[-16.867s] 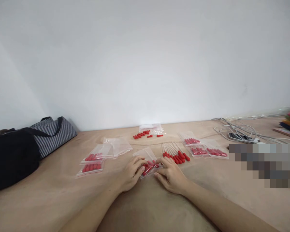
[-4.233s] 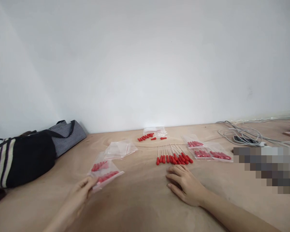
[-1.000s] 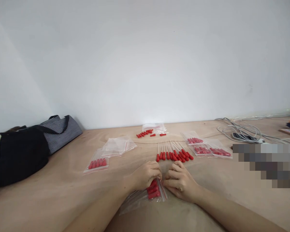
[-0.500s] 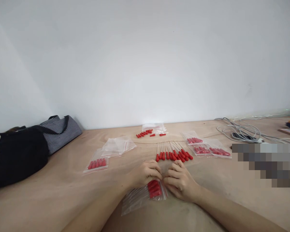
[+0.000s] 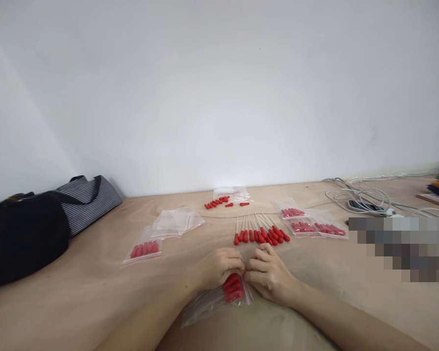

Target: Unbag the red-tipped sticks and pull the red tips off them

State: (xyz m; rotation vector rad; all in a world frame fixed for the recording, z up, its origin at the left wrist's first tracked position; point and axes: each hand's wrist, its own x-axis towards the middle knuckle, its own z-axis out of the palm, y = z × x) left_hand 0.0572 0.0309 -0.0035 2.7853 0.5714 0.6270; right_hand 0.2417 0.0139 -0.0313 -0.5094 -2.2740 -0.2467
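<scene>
Between my hands lies a clear zip bag [image 5: 208,308] holding several droppers with red rubber bulbs [image 5: 233,288]. My left hand [image 5: 223,265] is closed on the bag's zip edge from the left, its fingers curled. My right hand [image 5: 268,273] pinches the same edge from the right, with curled fingers close to the left ones. The fingertips and the pinched part of the edge are partly hidden. Just beyond my hands, several loose droppers [image 5: 261,236] lie fanned out, red bulbs toward me and thin stems pointing away.
Filled zip bags lie at right [image 5: 329,229] and at left [image 5: 144,249]. Behind the left one are flat bags [image 5: 175,222]. Loose red bulbs [image 5: 216,202] lie near the wall. A black bag [image 5: 25,239] stands far left; cables [image 5: 362,195] coil at right.
Both hands stay at the zip bag's edge, with the fingers shifted slightly. The whole view has moved a little; the other things lie as before.
</scene>
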